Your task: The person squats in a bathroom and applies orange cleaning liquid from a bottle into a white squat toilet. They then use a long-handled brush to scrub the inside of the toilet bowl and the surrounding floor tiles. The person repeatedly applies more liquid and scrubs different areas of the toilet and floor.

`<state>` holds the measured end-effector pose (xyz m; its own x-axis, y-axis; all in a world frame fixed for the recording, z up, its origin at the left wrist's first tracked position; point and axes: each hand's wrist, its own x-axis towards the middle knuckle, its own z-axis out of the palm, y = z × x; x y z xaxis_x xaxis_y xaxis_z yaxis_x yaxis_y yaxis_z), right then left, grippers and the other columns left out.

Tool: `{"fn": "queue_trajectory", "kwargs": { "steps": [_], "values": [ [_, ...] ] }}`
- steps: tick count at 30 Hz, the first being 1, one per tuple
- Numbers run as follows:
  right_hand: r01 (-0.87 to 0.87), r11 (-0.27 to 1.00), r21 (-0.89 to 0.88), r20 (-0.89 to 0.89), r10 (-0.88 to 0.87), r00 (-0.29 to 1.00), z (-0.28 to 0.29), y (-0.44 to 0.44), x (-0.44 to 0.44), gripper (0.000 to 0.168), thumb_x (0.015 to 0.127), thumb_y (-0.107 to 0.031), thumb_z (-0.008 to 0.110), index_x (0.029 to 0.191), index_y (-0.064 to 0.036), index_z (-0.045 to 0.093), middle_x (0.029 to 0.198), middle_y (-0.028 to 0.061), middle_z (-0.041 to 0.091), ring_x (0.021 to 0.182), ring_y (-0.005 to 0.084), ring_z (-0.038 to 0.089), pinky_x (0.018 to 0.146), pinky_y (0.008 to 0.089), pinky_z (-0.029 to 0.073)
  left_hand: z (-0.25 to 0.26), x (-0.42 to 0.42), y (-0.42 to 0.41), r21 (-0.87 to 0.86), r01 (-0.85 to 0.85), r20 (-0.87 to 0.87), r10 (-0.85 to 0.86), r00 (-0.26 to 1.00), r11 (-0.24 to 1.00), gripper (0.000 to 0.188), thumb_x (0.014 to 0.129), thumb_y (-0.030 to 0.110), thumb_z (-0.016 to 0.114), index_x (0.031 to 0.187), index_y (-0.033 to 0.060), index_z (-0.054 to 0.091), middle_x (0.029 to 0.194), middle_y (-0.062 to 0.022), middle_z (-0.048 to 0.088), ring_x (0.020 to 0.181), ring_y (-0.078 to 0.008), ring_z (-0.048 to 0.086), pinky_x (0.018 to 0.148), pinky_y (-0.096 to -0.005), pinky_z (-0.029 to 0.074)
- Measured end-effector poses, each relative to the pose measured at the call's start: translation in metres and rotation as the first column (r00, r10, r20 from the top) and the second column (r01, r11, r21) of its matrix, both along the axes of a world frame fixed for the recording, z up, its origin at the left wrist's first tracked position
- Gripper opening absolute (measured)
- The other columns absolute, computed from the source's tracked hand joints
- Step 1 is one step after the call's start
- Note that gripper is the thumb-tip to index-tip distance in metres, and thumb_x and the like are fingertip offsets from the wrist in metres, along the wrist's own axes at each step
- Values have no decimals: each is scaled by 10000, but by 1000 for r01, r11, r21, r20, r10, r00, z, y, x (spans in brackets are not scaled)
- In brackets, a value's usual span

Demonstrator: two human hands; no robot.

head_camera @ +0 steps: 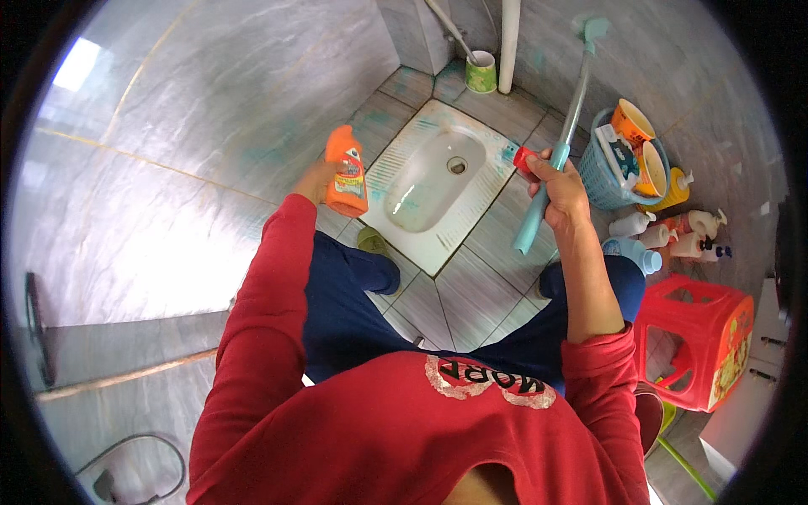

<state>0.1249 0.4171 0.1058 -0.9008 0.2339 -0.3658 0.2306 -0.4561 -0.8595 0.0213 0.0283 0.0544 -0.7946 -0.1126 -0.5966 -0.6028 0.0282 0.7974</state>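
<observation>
My left hand grips an orange plastic cleaner bottle by its side, left of the white ceramic squat toilet. The bottle stands nearly upright in the picture and bears a printed label. In my right hand are both a red cap, pinched at the thumb, and the teal grip of a long-handled brush. Its silver pole slants up to a teal head at the back wall. Blue-green stains mark the toilet's rim, and a drain hole shows in its bowl.
A blue basket with paper tubs stands at the right wall. Several pump bottles and a light-blue jug are below it, then a red plastic stool. At the back, a green paper cup stands beside a white pipe.
</observation>
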Motion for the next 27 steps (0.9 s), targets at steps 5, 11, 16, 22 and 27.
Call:
{"fn": "queue_trajectory", "kwargs": {
  "steps": [5,11,16,22,27],
  "values": [
    [-36,999,36,-16,37,999,-4,-9,0,198,784,-33,641,902,-87,491,781,41,578,681,140,587,414,191,403,-4,-22,-7,-12,16,45,-15,999,1000,284,798,18,554,1073,-30,506,931,-177,610,790,-322,630,657,-471,539],
    [-33,999,13,-9,33,999,-1,-14,-4,204,781,-32,645,904,-80,491,778,51,575,670,150,592,412,193,405,-8,-33,5,72,125,-139,-114,984,990,299,784,18,567,1075,-25,513,935,-164,614,788,-298,632,676,-424,530],
    [-9,1000,4,-13,9,1000,-1,-11,-7,204,780,-34,646,902,-87,492,798,59,577,674,159,593,416,199,408,-5,-62,46,77,205,-236,-182,955,976,316,767,31,592,1070,-20,520,932,-150,623,780,-275,635,701,-405,524],
    [43,999,-18,-7,-43,999,1,-6,-7,198,786,-32,633,905,-91,486,800,54,576,698,158,587,435,208,399,-13,-107,97,82,185,-184,-167,969,979,330,744,29,611,1057,-33,527,932,-169,621,795,-309,631,705,-456,521],
    [87,996,-21,-17,-87,996,3,-8,-6,204,758,-4,647,873,-59,487,755,64,566,621,141,545,467,241,404,-38,-149,101,138,289,-247,-249,936,947,336,741,14,602,1065,-36,528,942,-179,616,808,-323,626,711,-471,518]
  ]
}}
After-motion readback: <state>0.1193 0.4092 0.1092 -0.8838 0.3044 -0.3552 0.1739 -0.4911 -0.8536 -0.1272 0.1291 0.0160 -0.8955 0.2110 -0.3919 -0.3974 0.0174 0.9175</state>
